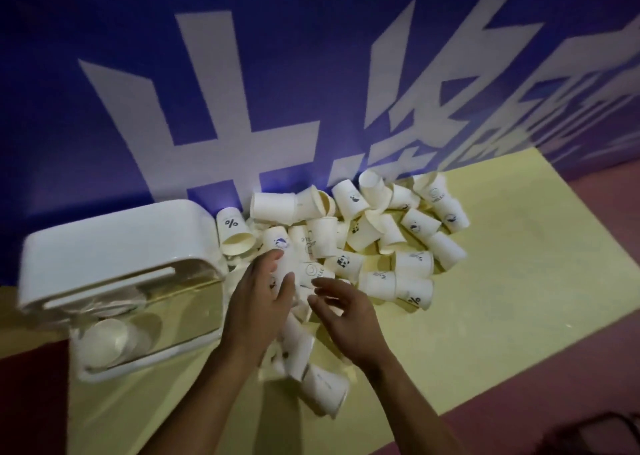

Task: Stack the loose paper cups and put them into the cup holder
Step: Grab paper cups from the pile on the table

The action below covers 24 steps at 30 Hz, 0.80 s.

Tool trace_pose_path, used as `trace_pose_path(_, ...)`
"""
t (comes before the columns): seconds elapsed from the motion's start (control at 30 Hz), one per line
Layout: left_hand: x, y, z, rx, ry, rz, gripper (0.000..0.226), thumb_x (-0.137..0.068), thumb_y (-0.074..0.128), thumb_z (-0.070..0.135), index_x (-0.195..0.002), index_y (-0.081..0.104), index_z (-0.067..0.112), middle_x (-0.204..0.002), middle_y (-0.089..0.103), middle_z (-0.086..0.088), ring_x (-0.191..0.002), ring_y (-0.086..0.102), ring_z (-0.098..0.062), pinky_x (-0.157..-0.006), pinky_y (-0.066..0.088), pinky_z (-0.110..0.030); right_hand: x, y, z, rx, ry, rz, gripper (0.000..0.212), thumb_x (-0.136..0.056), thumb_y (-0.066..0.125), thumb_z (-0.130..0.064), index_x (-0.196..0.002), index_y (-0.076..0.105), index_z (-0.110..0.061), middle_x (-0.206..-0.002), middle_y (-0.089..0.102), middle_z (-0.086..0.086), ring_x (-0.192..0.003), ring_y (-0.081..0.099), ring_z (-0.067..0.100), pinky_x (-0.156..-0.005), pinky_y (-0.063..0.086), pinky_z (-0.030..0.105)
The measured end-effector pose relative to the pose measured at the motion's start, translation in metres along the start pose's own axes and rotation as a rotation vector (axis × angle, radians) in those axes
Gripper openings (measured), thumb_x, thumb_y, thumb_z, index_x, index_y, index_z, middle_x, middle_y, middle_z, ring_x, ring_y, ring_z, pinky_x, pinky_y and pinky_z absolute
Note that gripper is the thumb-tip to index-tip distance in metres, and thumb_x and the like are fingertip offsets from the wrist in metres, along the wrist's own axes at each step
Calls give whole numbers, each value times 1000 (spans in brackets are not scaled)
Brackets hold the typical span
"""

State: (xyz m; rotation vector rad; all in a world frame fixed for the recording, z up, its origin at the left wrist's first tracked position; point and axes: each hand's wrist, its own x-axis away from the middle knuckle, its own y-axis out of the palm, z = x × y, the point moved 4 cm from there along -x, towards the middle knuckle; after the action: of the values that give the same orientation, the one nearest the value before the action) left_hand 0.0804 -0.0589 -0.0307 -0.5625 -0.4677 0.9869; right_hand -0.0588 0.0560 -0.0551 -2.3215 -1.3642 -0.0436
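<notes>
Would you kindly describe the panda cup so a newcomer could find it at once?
Start at the white cup holder on the left, then look right across the pile of paper cups on the yellow mat. Just beyond the fingertips of both hands lies the panda cup, on its side, showing a bold black-and-white panda face.

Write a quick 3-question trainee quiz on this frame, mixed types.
1. True or false: the cup holder has cups inside.
2. Which side of the cup pile is the holder on? A) left B) right C) behind
3. Fill in: the pile lies on a ____ mat.

Key: 1 true, nested cups show through its clear front. 2 A. 3 yellow. Note: left hand and right hand are both over the pile's near edge.
</notes>
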Motion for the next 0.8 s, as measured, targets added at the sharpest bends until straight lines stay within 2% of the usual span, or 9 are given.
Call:
trace_pose_path(0.17,-32,43,36,-105,14,-27,49,-99,61,41,-145,49,27,-146,56,-1,-127,57,-23,-99,56,-43,-18,-58,25,-17,34,30,33,-93,73,-39,-124,72,-27,-116,72,-18,-105,67,-4,-92,56,22)
trace_pose_path(0.3,-58,78,61,-204,12,-62,55,-98,62,45,-147,45,27,-150,52,1,-132,54,-22,-102,54,-41,-33,-94,46,-38,72,52,33,-93,73,-39,-123,72,-28,-117,73,-17,-106,68,-2,-93,58,27)
trace_pose_path(0.43,-93,95,82,-314,-16,50,65,-92,72,42,-147,43,22,-151,49,-1,-134,51,-24,-101,54,-44,-47,-122,61,-68,94,62,27,-93,74,-32,-120,73,-25,-114,74,-15,-104,69,1,-93,58,32)
trace_pose_path(0.5,-114,95,86,-439,-13,120,73,-85,80,40,-145,44,18,-149,49,-5,-132,49,-27,-105,51,-46,-53,-133,68,-75,103,55,26,-93,74,-32,-118,74,-27,-114,74,-17,-103,69,1,-93,58,33)
trace_pose_path(0.63,-150,93,72,-728,-22,112,86,-79,83,45,-148,40,16,-149,47,-7,-131,43,-29,-109,38,-44,-63,-148,76,-64,98,49,24,-93,74,-31,-117,73,-29,-112,74,-17,-101,70,1,-90,59,33)
trace_pose_path(0.8,-173,95,56,-849,-58,72,77,-81,76,51,-144,44,17,-142,57,-6,-129,47,-28,-109,33,-44,-79,-154,84,-55,109,39,28,-93,74,-33,-120,73,-25,-111,75,-13,-101,71,4,-91,59,38)
